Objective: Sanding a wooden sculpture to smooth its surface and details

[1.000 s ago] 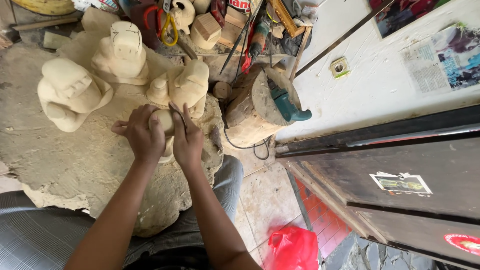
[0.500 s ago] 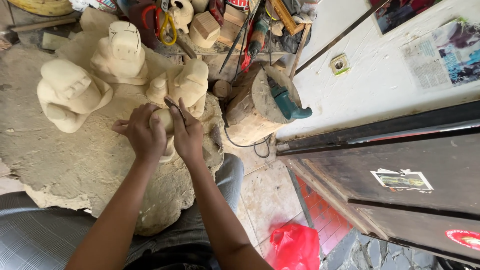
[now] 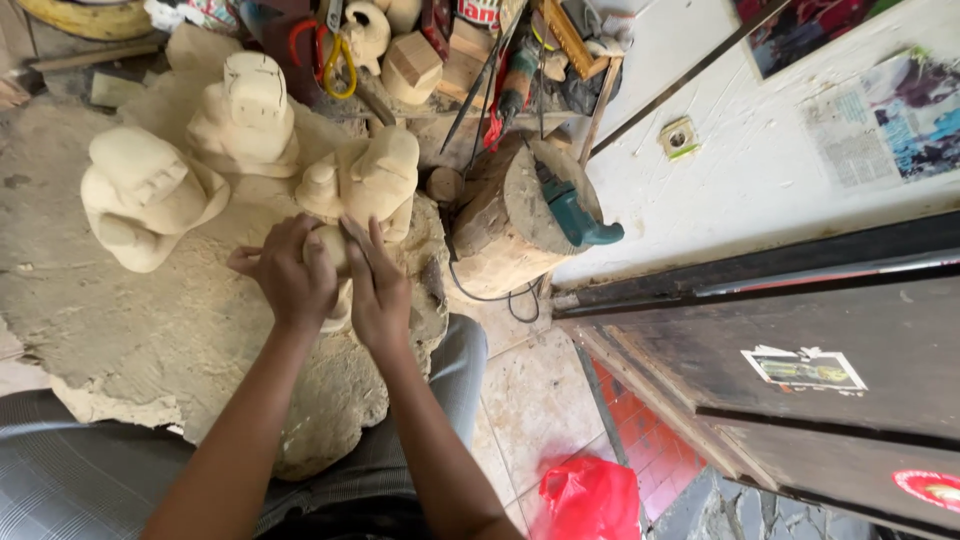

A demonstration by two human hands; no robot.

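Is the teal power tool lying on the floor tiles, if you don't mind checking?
No, the teal power tool rests on top of the wooden stump, above the tiles.

Stickers, clippings and a can around us

We see a pale rectangular sticker [image 3: 805, 369] and a red oval sticker [image 3: 933, 489] on the dark door, a colourful newspaper clipping [image 3: 885, 120] on the white wall, and a red-and-white can label [image 3: 478, 12] at top.

A small pale rounded wooden carving [image 3: 333, 262], unpainted and rough-cut, lies low on the dusty cloth-covered bench, clasped between both hands so only its top and a lower edge show. It sits just in front of a larger pale carved wooden figure [image 3: 372, 180], touching or nearly touching it.
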